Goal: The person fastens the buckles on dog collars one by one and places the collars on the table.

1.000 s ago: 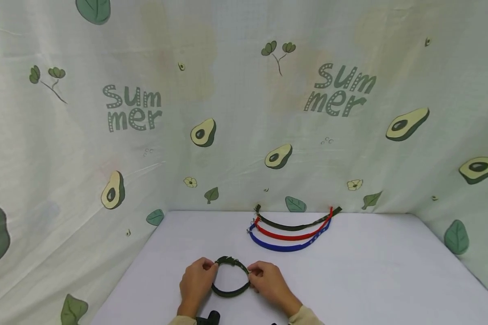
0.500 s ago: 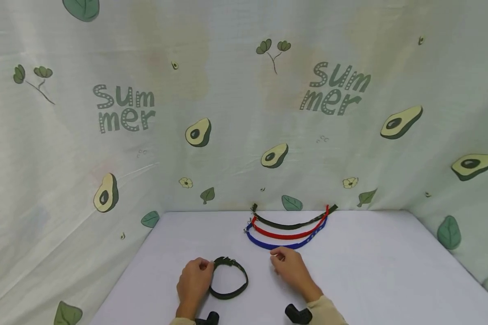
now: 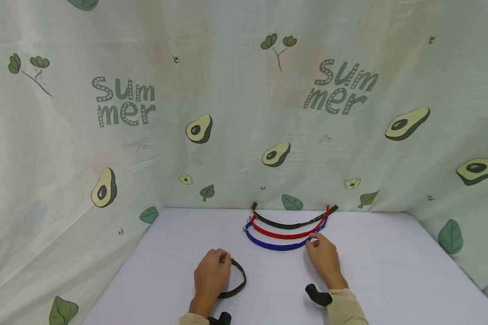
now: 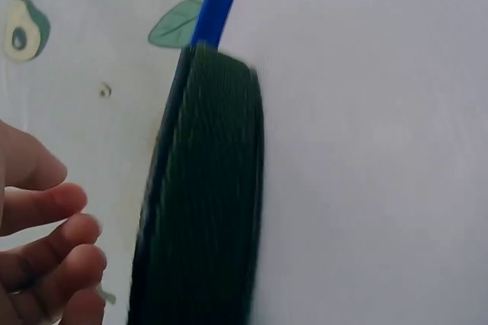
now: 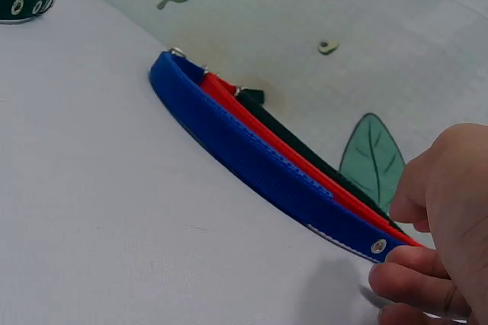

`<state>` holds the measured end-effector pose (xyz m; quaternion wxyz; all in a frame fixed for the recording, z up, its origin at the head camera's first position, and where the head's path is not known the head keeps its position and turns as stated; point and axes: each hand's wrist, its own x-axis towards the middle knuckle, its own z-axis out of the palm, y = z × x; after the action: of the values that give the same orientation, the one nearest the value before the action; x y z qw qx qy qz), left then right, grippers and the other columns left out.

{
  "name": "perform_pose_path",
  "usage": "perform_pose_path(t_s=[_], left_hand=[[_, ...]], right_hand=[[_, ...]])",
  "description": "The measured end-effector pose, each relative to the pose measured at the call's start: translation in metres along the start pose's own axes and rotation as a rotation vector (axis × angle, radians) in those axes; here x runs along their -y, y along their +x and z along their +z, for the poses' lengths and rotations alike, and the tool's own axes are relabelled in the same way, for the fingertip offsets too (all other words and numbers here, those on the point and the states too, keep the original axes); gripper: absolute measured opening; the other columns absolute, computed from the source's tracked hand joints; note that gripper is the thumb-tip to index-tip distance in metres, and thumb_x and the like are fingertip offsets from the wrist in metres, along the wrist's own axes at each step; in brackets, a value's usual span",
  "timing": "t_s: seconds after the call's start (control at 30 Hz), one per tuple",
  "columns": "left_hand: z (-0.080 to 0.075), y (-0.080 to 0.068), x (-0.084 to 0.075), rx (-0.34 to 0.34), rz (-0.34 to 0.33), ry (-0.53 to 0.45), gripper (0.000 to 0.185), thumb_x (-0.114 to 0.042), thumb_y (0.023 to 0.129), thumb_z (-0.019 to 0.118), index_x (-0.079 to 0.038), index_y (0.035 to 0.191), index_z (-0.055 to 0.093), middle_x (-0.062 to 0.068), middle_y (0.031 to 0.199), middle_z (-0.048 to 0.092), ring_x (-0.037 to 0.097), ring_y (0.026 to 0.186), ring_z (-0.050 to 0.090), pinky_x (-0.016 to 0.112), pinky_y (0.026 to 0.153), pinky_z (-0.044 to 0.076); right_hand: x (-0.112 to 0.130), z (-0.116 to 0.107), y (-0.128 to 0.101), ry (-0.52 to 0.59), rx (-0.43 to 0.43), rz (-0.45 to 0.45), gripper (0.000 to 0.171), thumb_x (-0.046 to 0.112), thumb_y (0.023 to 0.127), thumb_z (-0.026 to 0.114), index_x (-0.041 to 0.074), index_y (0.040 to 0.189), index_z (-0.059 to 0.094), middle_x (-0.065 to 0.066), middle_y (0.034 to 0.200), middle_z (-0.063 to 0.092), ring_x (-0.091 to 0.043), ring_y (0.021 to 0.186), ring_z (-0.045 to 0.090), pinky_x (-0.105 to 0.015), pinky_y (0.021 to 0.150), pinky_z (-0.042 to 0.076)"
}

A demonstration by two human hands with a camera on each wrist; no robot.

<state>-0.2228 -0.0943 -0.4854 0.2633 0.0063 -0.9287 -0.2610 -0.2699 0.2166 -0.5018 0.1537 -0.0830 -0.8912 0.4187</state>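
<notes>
A dark green collar [image 3: 242, 283], closed into a loop, stands on the table; its left part is hidden behind my left hand [image 3: 213, 277] in the head view. In the left wrist view the loosely bent fingers [image 4: 84, 260] are beside this collar's broad strap [image 4: 206, 188], with a gap between them. Farther back, my right hand [image 3: 325, 259] is at the right part of a blue collar [image 3: 276, 247]. The right wrist view shows its thumb and fingers round the strap near a metal eyelet [image 5: 379, 246], hiding the strap's end.
Behind the blue collar lie a red collar [image 3: 282, 236] and another dark green collar [image 3: 286, 226], both curved alongside it, their right ends crossing. A printed curtain [image 3: 236, 90] rises at the back edge of the white table [image 3: 390, 271].
My right hand has let go of the looped green collar and moved back and right to the blue collar. The left hand has released the loop and shifted slightly right over it.
</notes>
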Motion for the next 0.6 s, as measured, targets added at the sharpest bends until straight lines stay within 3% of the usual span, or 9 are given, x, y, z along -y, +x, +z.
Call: perform_pose_path(t_s=[0.17,0.33,0.47,0.6], left_hand=[[0.015,0.009,-0.029,0.09,0.065,-0.051,0.007,-0.023,0.09,0.073,-0.017,0.088,0.075,-0.012,0.075,0.057,0.005,0.066,0.053,0.026,0.055,0.043],[0.033,0.015,-0.052,0.2,0.094,-0.024,0.011,-0.027,0.09,0.073,-0.017,0.089,0.076,-0.011,0.072,0.057,0.005,0.064,0.051,0.025,0.054,0.041],[0.041,0.017,-0.06,0.206,0.131,-0.015,0.011,-0.026,0.089,0.074,-0.015,0.085,0.075,-0.01,0.07,0.057,0.006,0.063,0.052,0.026,0.055,0.042],[0.044,0.023,-0.059,0.215,0.113,-0.022,0.012,-0.025,0.088,0.076,-0.012,0.088,0.076,-0.006,0.071,0.059,0.01,0.064,0.054,0.03,0.056,0.044]], right_hand=[[-0.005,-0.005,0.007,-0.022,0.031,0.001,0.042,0.015,0.092,0.061,0.002,0.131,0.062,-0.011,0.093,0.066,-0.027,0.086,0.06,-0.044,0.076,0.046],[-0.007,-0.005,0.006,-0.082,0.1,-0.007,0.048,0.017,0.091,0.059,0.006,0.137,0.06,-0.012,0.092,0.056,-0.027,0.08,0.051,-0.039,0.065,0.04],[-0.008,0.002,0.001,-0.104,0.129,0.01,0.048,0.019,0.09,0.058,0.009,0.137,0.061,-0.01,0.087,0.048,-0.024,0.074,0.044,-0.035,0.058,0.033],[-0.004,0.012,0.0,-0.115,0.133,0.0,0.042,0.018,0.091,0.059,0.005,0.13,0.066,-0.01,0.087,0.049,-0.024,0.074,0.045,-0.036,0.059,0.034]])
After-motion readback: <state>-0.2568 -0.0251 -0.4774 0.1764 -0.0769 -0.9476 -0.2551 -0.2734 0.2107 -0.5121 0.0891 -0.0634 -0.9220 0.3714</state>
